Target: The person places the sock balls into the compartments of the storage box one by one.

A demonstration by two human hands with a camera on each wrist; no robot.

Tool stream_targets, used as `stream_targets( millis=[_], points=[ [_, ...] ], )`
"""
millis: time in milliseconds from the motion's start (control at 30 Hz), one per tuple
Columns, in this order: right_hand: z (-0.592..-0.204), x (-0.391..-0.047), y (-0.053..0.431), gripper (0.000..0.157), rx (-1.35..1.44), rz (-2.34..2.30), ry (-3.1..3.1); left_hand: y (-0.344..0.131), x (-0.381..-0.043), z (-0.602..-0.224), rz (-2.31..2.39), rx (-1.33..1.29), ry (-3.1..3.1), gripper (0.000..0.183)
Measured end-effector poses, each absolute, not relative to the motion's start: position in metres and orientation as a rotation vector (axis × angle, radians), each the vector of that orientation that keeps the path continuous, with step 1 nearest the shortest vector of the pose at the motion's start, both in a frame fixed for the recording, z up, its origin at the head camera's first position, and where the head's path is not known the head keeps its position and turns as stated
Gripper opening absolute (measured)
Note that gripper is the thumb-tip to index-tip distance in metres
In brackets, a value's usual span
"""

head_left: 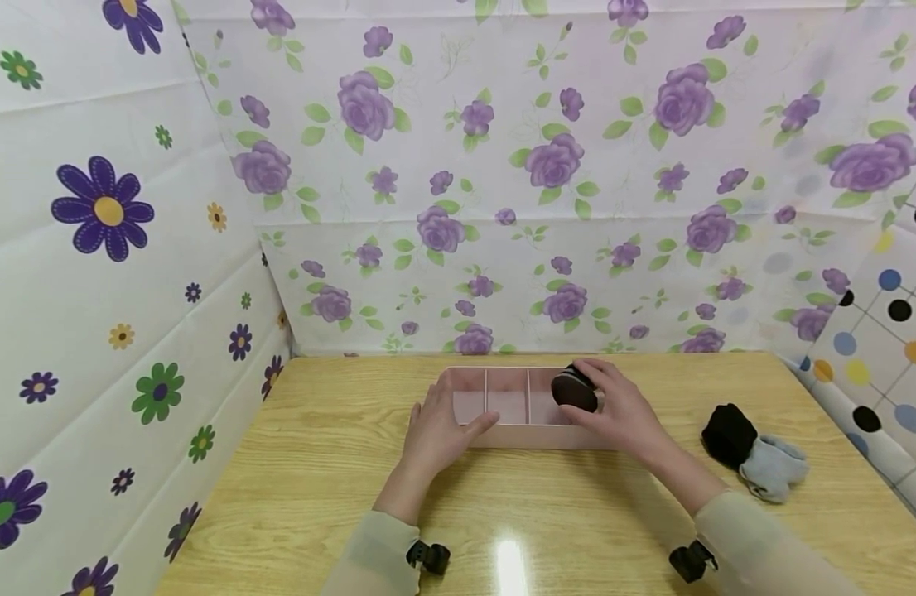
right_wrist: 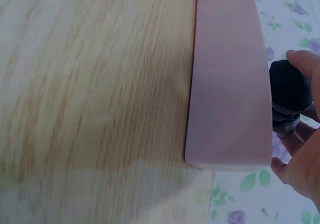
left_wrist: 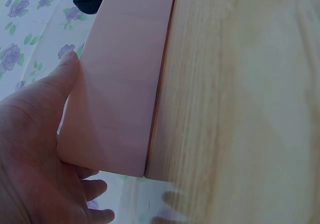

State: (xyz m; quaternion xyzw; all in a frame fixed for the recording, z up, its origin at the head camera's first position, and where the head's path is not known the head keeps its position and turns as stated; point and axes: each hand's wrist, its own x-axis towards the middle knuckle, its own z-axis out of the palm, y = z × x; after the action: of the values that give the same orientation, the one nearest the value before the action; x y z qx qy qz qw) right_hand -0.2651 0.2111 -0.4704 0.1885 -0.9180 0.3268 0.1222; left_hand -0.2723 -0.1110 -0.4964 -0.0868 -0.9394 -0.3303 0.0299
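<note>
A pink box [head_left: 532,436] with several compartments stands at the back of the table; its long front wall [left_wrist: 117,84] fills much of the left wrist view. My left hand [head_left: 437,430] rests on its left end, thumb along the front rim and the other fingers loosely spread around the end wall. At the right end, my right hand [head_left: 622,410] pinches a rolled dark sock [head_left: 575,389] between thumb and fingers, over the right-hand part of the box. Pale stripes cross the sock [right_wrist: 289,87] in the right wrist view. The rightmost compartment is largely hidden by hand and sock.
On the wooden table [head_left: 316,497], to the right of my right arm, lie a black rolled sock [head_left: 729,434] and a grey rolled sock [head_left: 773,468], touching each other. A flower-patterned cloth [head_left: 428,273] hangs behind the box, and patterned cloths rise on both sides.
</note>
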Motion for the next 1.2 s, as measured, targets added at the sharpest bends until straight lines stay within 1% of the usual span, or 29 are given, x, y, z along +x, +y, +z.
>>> stream_targets(
  millis=[200, 567, 1200],
  points=[
    [-0.475, -0.267, 0.204, 0.079, 0.571, 0.969, -2.675, -0.109, -0.271, -0.495, -1.017, -0.274, -2.894, 0.122],
    [-0.481, -0.268, 0.202, 0.083, 0.627, 1.041, -2.693, -0.109, -0.271, -0.494, -1.011, -0.273, -2.893, 0.122],
    [-0.484, -0.268, 0.201, 0.082, 0.629, 1.033, -2.722, -0.110, -0.272, -0.497, -0.993, -0.283, -2.878, 0.122]
  ],
)
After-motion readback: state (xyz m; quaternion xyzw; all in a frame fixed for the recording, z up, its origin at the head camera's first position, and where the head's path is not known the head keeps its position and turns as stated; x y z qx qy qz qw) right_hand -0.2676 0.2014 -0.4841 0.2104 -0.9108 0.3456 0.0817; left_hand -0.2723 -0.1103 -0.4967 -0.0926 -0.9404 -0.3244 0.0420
